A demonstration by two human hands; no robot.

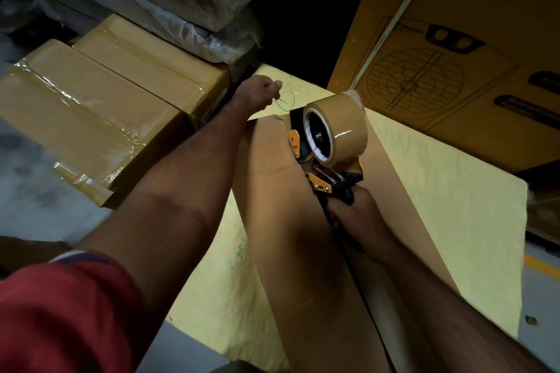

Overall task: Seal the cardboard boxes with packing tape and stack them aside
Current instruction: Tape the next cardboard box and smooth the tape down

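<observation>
On box [281, 221] top: right hand [353, 209] fingers wrapped round tape dispenser [327, 142] handle; left hand [260, 91] fingers curled over far edge.

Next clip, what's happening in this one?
A person is taping a cardboard box shut. The right hand grips the handle of a tape dispenser set on the box's top seam near its far end. The left hand reaches to the box's far edge, fingers curled. The box lies on a yellow sheet. Two taped boxes sit side by side to the left.
</observation>
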